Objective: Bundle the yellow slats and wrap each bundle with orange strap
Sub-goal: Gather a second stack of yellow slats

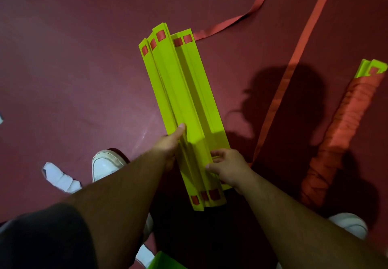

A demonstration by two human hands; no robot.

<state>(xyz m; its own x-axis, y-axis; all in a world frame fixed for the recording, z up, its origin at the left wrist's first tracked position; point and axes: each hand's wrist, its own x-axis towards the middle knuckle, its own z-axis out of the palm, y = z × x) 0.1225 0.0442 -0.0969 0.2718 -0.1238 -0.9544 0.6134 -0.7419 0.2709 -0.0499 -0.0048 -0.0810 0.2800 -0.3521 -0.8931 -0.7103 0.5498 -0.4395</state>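
Gripping yellow slats [182,92] | left hand [168,146], right hand [228,168] | wrapped bundle [344,117] nearby

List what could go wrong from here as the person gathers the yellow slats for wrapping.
1. The yellow slats sit staggered at their far ends; strapped like this, the bundle may come out uneven.
2. The left hand and right hand grip only the near end, so the far end could fan apart.
3. The orange strap lies on the floor, apart from both hands; freeing one to fetch it may let slats slip.
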